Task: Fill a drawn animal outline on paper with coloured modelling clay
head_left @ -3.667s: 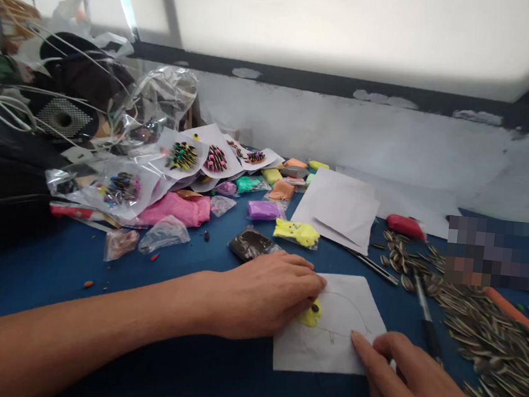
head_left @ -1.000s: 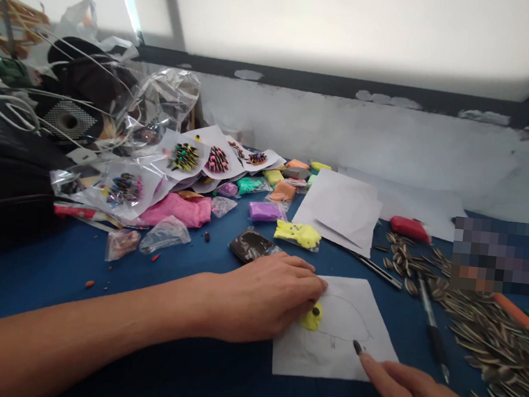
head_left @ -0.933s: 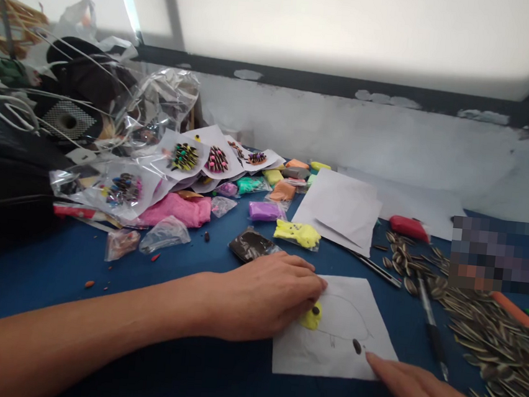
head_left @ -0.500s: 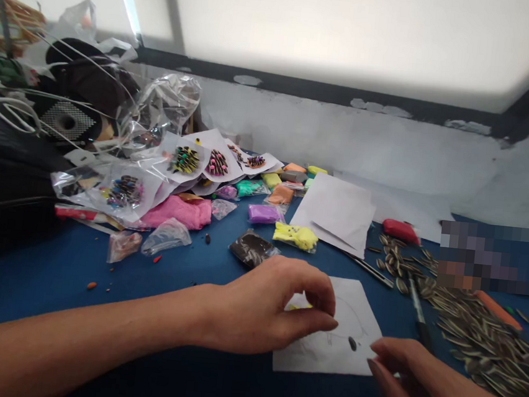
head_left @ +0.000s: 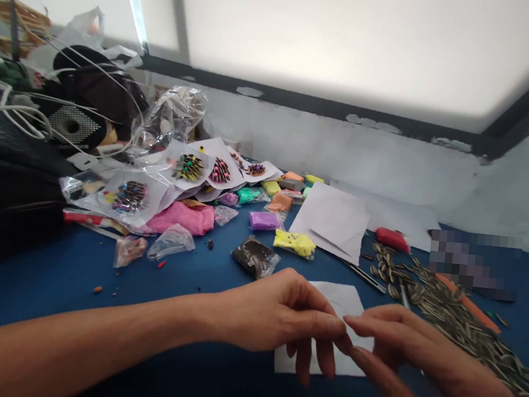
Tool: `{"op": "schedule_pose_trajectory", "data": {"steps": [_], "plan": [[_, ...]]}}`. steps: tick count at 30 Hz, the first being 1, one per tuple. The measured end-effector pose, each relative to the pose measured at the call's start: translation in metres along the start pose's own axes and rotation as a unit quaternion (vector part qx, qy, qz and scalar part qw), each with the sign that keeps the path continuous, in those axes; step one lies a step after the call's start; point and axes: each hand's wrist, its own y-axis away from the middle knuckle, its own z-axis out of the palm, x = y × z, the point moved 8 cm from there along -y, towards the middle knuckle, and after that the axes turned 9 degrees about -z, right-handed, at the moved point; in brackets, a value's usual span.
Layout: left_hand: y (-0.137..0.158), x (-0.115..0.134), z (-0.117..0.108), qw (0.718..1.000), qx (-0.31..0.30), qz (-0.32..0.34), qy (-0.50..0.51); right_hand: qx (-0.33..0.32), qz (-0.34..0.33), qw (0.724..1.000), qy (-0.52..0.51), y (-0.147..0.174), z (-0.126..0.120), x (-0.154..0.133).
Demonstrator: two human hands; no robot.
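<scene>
On the blue surface, a dark packet lies beyond my left hand. My left thumb and forefinger meet; I cannot tell whether these fingers pinch anything. White paper lies below. My right hand holds its thumb and forefinger apart at the left fingertips. Sunflower seeds lie rightmost.

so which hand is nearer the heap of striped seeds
Right. The right hand is beside the striped seeds, on their near side; the left hand is farther left, partly over the small white paper.
</scene>
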Motion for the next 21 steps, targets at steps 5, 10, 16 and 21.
{"op": "schedule_pose_trajectory", "data": {"steps": [5,10,16,21], "plan": [[0.001,-0.002,0.002,1.000,-0.009,-0.009,0.009,0.024,-0.008,1.000,-0.017,-0.003,0.001,-0.001],[0.002,-0.001,0.006,1.000,-0.015,-0.021,0.001,0.015,-0.026,0.999,-0.021,-0.003,0.003,-0.006],[0.004,0.005,-0.026,0.976,0.151,-0.013,-0.157,-0.009,-0.073,0.994,0.081,0.002,0.006,-0.005],[0.017,0.032,-0.034,0.870,0.222,0.120,-0.423,-0.019,-0.135,0.958,0.250,0.020,0.015,-0.008]]}}
